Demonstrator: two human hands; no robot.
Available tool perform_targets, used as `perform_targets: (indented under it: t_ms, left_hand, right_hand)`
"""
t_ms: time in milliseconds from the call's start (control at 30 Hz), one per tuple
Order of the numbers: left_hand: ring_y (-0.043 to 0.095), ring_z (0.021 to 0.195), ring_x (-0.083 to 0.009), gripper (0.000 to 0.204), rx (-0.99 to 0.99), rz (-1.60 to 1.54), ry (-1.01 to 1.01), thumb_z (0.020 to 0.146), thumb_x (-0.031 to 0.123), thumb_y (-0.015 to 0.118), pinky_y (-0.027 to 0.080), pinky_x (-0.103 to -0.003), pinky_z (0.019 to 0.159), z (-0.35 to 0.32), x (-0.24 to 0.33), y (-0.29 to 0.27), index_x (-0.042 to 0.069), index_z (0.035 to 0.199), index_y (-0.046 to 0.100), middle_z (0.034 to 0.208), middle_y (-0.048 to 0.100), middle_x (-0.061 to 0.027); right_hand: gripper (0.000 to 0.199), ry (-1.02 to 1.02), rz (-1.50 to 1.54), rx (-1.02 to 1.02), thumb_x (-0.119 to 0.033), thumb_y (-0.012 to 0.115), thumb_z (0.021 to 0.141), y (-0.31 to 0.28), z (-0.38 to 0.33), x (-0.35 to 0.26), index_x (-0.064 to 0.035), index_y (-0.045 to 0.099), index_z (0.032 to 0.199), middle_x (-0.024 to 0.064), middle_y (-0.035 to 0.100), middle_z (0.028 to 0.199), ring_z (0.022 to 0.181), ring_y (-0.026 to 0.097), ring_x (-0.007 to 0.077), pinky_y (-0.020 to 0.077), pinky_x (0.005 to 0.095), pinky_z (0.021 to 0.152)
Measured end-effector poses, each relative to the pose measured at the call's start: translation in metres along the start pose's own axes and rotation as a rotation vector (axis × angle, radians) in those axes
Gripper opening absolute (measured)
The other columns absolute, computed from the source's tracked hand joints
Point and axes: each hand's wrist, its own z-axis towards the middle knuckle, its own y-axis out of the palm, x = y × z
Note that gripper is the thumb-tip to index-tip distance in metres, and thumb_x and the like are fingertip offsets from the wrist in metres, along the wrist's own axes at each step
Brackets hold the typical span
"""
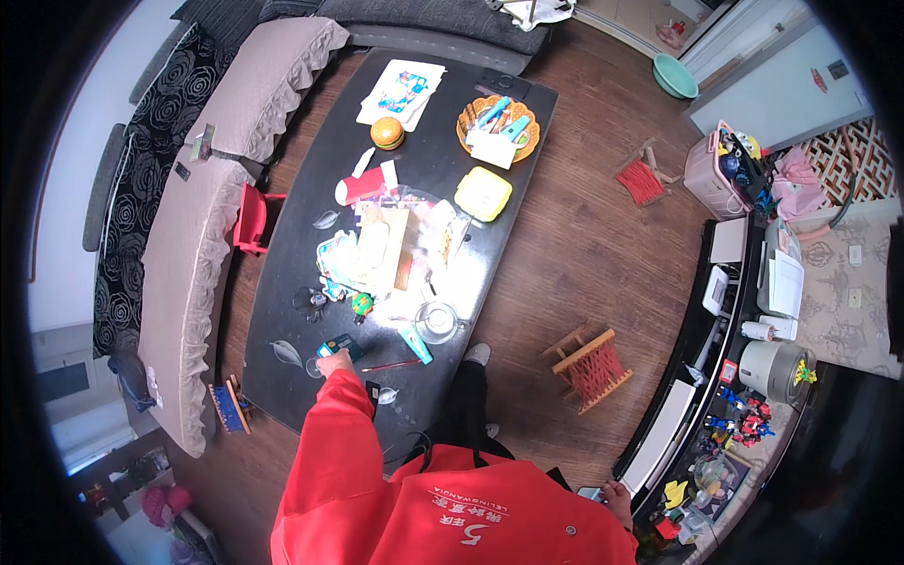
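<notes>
My left hand [335,363] reaches out in a red sleeve over the near end of a dark coffee table [282,320]. Its fingers close on a small teal box [340,346] lying there. Just right of it lie a red pencil [391,365] and a teal tube [415,344], with a round glass dish [437,321] beyond. A heap of papers and packets [377,254] fills the table's middle. My right hand [618,499] hangs low at my side near a dark low cabinet [678,377]; its fingers are too small to read.
Further along the table are a red cup [363,185], a burger-shaped toy [387,132], a yellow box [483,193] and an orange basket [499,124]. A sofa [188,264] runs along the left. Two small stools with red woven seats [591,363] [642,179] stand on the wood floor.
</notes>
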Motion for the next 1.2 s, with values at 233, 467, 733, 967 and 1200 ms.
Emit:
perform_targets:
  t_ms: [233, 467, 733, 967, 1200]
  left_hand:
    - [0.055, 0.105, -0.0344, 0.055, -0.001, 0.053, 0.004, 0.062, 0.025, 0.071, 0.044, -0.042, 0.091, -0.028, 0.013, -0.025, 0.001, 0.109, 0.054, 0.113, 0.056, -0.0196]
    - [0.052, 0.107, -0.0357, 0.044, 0.277, -0.120, 0.398, 0.069, 0.012, 0.064, 0.040, -0.041, 0.094, -0.052, 0.026, -0.029, -0.004, 0.108, 0.055, 0.111, 0.055, -0.0224]
    - [0.054, 0.103, -0.0357, 0.040, 0.172, -0.264, 0.553, 0.070, 0.011, 0.062, 0.041, -0.039, 0.092, -0.068, 0.037, -0.025, -0.004, 0.107, 0.058, 0.108, 0.057, -0.0226]
    - [0.062, 0.088, -0.0314, 0.026, 0.067, -0.431, 0.586, 0.077, 0.011, 0.055, 0.047, -0.037, 0.081, -0.072, 0.032, -0.019, -0.002, 0.098, 0.062, 0.094, 0.065, -0.0196]
    - [0.062, 0.084, -0.0367, 0.020, 0.010, -0.493, 0.572, 0.079, 0.014, 0.053, 0.047, -0.042, 0.077, -0.089, 0.027, -0.033, 0.001, 0.088, 0.065, 0.085, 0.064, -0.0222]
  right_hand:
    - [0.031, -0.029, 0.051, 0.002, -0.021, 0.062, 0.084, 0.003, 0.001, 0.006, -0.0038, 0.058, 0.110, 0.0024, 0.063, 0.087, 0.071, 0.059, 0.0117, 0.0425, 0.0240, 0.055]
    - [0.030, -0.106, 0.153, -0.003, -0.020, 0.062, 0.083, 0.011, 0.020, 0.029, -0.0027, 0.059, 0.107, 0.0053, 0.063, 0.086, 0.068, 0.060, 0.0120, 0.0427, 0.0239, 0.054]
    - [0.023, -0.174, 0.123, 0.020, -0.016, 0.060, 0.084, 0.014, 0.037, 0.034, 0.0002, 0.059, 0.100, 0.0070, 0.062, 0.082, 0.067, 0.059, 0.0155, 0.0470, 0.0275, 0.059]
    - [0.012, -0.198, 0.305, -0.026, -0.011, 0.057, 0.084, 0.025, 0.048, 0.042, -0.0033, 0.059, 0.094, 0.0029, 0.057, 0.074, 0.063, 0.055, 0.0144, 0.0428, 0.0279, 0.055]
    - [0.013, -0.243, 0.192, -0.094, -0.015, 0.056, 0.084, 0.016, 0.070, 0.057, -0.0034, 0.060, 0.088, 0.0044, 0.057, 0.071, 0.063, 0.054, 0.0158, 0.0432, 0.0306, 0.058]
